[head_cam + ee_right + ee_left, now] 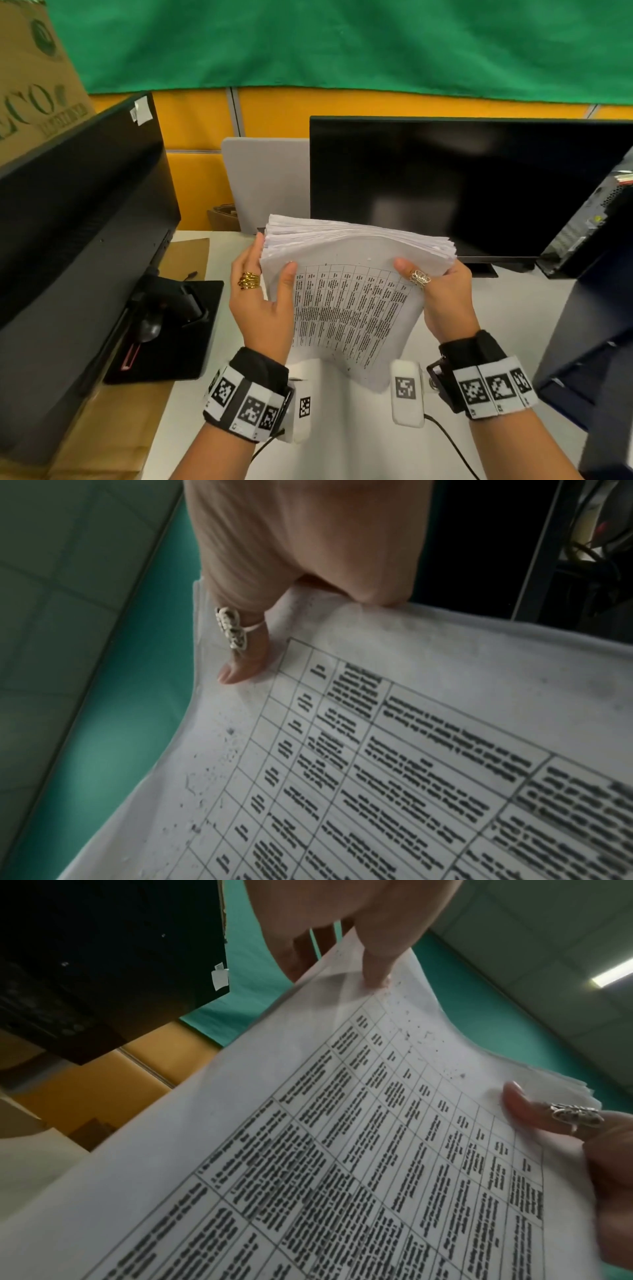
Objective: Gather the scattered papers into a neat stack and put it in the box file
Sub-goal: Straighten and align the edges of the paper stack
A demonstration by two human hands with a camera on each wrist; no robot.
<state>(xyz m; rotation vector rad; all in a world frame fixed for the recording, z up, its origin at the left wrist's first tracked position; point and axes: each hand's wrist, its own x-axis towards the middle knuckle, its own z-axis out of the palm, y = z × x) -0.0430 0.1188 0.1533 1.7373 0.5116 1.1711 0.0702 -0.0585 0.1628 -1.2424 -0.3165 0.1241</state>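
Note:
A thick stack of white papers (349, 274) stands on its lower edge above the white desk (342, 445), the printed table on the front sheet facing me. My left hand (263, 294) grips the stack's left side, thumb on the front sheet and fingers behind. My right hand (442, 291) grips the right side the same way, its ringed thumb on the front. In the left wrist view the stack of papers (342, 1150) fills the frame under my left hand (369, 955). The right wrist view has my right hand (274, 610) at the edge of the stack of papers (411, 750). No box file is seen.
A black monitor (462, 185) stands behind the papers and another black monitor (68, 222) at the left on its base (164, 329). A dark computer case (596, 267) is at the right. A grey panel (270, 181) leans at the back, a cardboard box (34, 78) far left.

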